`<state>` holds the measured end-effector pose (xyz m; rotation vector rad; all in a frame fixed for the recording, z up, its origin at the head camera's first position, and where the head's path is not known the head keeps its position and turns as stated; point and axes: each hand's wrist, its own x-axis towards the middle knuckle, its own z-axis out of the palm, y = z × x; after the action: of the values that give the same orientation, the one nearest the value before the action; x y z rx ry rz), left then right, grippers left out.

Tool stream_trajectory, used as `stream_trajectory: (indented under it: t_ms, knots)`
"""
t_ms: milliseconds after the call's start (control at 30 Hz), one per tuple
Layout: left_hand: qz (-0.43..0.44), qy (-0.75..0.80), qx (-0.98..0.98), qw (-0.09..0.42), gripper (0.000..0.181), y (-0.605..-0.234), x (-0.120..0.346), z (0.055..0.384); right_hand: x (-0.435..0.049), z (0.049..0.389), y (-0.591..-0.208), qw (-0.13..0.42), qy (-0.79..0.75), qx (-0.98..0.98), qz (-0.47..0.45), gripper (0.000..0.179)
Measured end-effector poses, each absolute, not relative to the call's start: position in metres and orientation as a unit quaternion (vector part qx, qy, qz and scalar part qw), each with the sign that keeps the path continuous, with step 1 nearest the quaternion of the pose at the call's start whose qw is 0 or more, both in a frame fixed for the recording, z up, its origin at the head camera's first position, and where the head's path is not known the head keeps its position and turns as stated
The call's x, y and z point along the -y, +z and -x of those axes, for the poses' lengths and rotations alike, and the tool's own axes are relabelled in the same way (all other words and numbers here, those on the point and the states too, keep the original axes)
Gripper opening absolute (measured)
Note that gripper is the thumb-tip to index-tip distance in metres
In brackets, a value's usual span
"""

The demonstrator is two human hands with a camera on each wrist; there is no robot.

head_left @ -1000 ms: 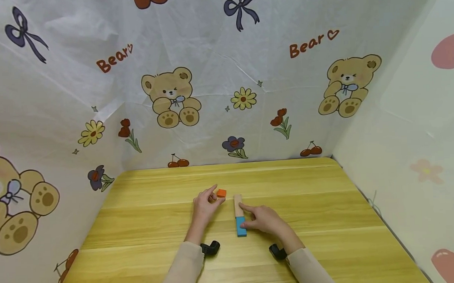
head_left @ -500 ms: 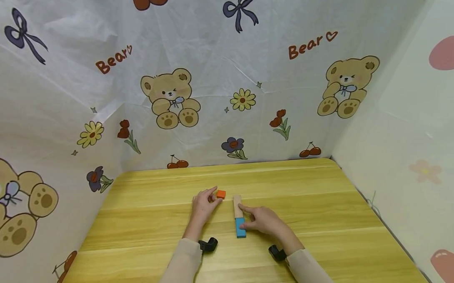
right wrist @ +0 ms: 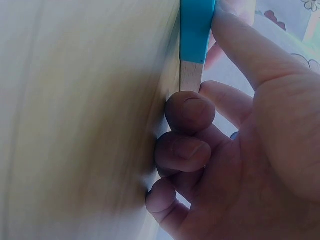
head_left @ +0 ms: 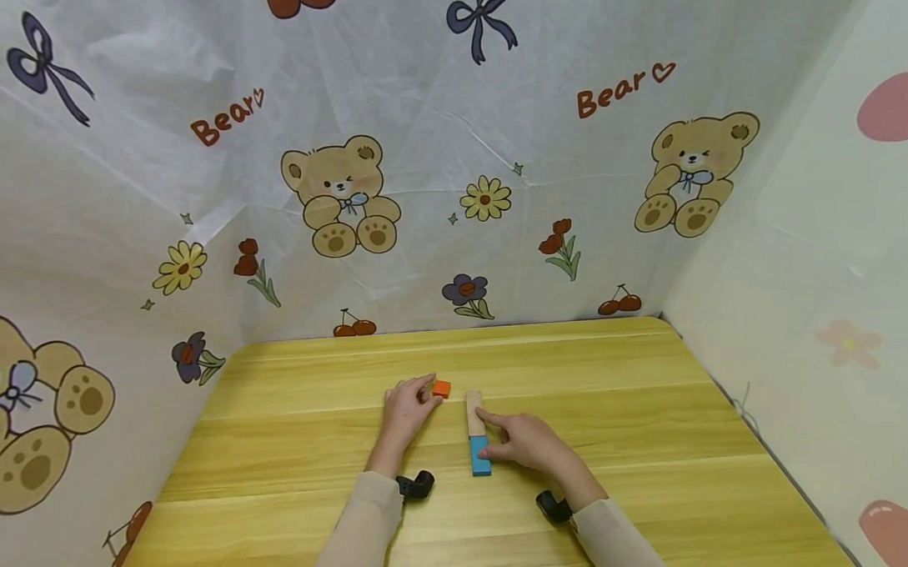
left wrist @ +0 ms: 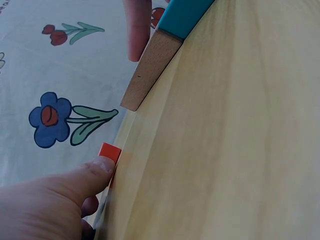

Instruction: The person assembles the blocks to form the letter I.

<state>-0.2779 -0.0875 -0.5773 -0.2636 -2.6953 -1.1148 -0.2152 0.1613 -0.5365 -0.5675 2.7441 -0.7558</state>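
Note:
In the head view my left hand pinches a small orange block between thumb and index finger, low over the table. The left wrist view shows the thumb on the side of the orange block; its index finger is hidden there. A plain wooden block and a blue block lie end to end in a line, the wooden one farther away. My right hand rests its straight index finger on the wooden block and its thumb on the blue block. Its other fingers are bent beside the blocks.
The wood-grain table carries the blocks. A white sheet printed with bears and flowers hangs behind it, and a pale wall stands at the right. Black wrist cameras are strapped to both wrists.
Left hand and orange block have stayed nearly in place, just beside the far end of the wooden block. The right hand has not moved; the whole view shifts slightly.

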Motion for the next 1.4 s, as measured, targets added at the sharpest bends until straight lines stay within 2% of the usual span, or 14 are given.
stream_trajectory:
  t_ms: [333, 600, 1400]
  knots:
    - [0.079, -0.392, 0.911, 0.099, 0.034, -0.5776, 0.0882, 0.2794, -0.1610, 0.2145, -0.5336, 0.121, -0.262, -0.938, 0.194, 0.078]
    - [0.078, -0.399, 0.907, 0.112, 0.029, -0.5779, 0.0883, 0.2785, -0.1608, 0.2133, -0.5313, 0.124, -0.265, -0.936, 0.193, 0.078]
    - [0.070, -0.508, 0.849, 0.129, 0.030, -0.5765, 0.0915, 0.2767, -0.1599, 0.2144, -0.5328, 0.124, -0.261, -0.939, 0.187, 0.077]
